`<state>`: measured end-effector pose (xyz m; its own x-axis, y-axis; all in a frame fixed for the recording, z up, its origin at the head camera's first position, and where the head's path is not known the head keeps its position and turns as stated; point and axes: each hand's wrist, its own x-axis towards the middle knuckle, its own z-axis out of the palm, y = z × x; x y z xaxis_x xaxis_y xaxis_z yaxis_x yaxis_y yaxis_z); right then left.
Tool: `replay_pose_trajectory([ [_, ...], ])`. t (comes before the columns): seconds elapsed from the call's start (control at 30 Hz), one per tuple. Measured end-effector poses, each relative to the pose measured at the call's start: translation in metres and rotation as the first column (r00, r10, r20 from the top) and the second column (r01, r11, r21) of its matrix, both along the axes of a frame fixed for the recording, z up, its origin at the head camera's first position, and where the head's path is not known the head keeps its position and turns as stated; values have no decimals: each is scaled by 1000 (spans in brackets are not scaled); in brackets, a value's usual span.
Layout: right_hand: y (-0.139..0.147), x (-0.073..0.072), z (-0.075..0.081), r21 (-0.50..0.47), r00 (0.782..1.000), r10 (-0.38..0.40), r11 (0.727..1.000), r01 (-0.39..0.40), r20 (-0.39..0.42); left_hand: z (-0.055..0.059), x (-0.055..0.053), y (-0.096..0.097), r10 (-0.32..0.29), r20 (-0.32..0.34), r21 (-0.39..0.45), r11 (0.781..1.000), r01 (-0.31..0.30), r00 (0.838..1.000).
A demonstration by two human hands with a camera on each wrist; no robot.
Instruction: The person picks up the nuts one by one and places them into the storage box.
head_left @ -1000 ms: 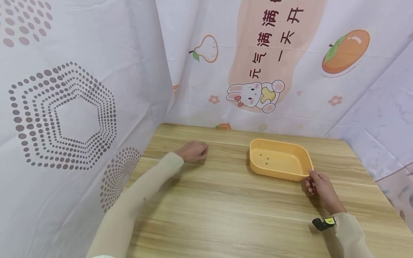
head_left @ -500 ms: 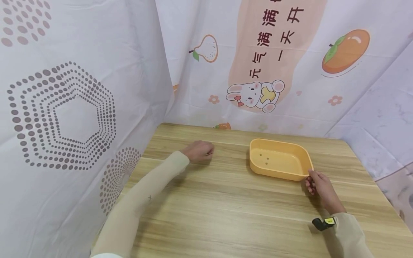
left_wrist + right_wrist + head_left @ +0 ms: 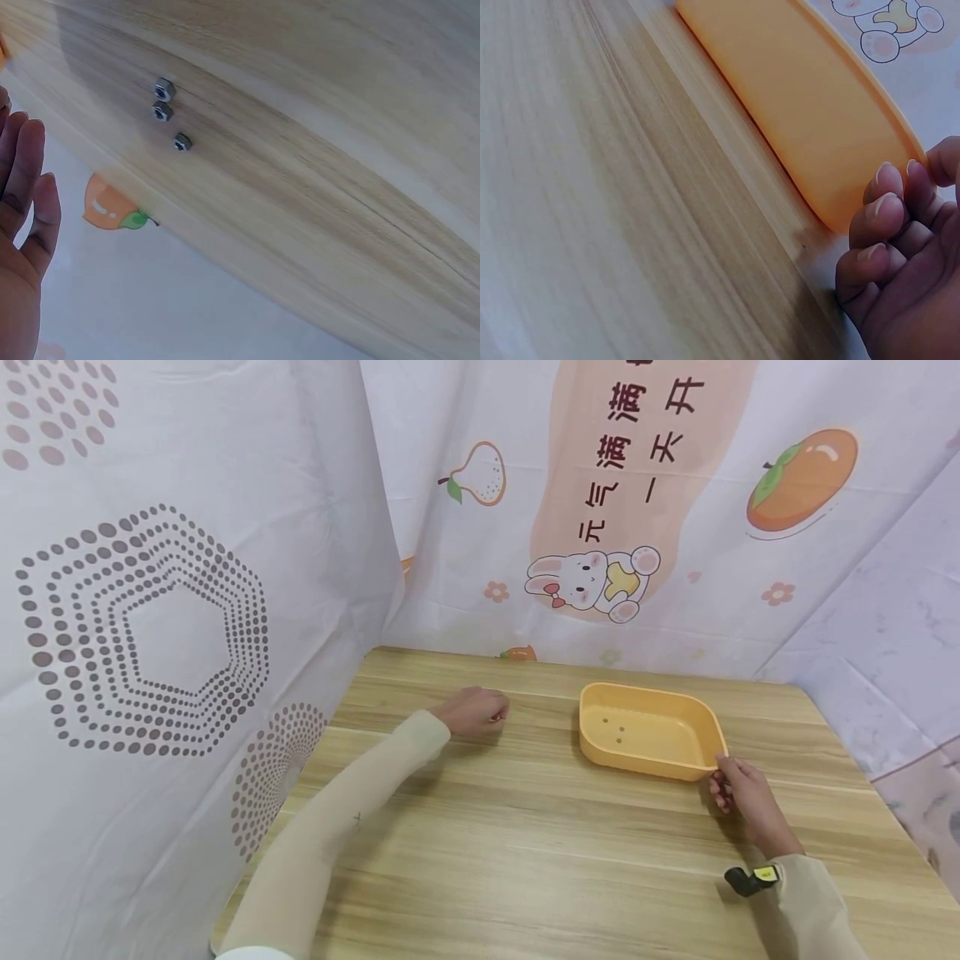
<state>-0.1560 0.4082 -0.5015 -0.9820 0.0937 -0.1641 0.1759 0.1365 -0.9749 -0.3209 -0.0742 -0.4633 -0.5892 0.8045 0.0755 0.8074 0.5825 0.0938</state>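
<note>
Taken from the head, above and behind the left hand (image 3: 474, 712) and right hand (image 3: 752, 806), facing forward and down across the wooden tabletop (image 3: 525, 860). Shot close from the left wrist, past the hand toward three hex nuts (image 3: 162, 111), with the printed curtain (image 3: 202, 300) below. Shot close from the right wrist, along the orange tray (image 3: 780, 90) beyond the hand, sharing tray, grip and rabbit print (image 3: 889, 30) with the head view.

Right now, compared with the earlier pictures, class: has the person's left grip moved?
Yes. In the head view, the left grip has shifted rightward, toward the yellow tray, which stays put on the table.
</note>
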Motion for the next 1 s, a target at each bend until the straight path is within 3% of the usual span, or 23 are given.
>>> replay_pose_trajectory([
  [0.27, -2, 1, 1, 12, 1000, 4, 1000, -4, -1, 0, 0, 8, -28, -28, -4, 1000, 28, 999],
  [0.57, -4, 2, 3, 7, 1000, -1, 1000, 1, -2, 7, 1, 19, -55, -16, -33, 998, 55, 998],
  [1.0, -3, 2, 4, -6, 1000, 3, 1000, -3, 9, 8, -1, 37, -84, -34, -11, 996, 83, 996],
])
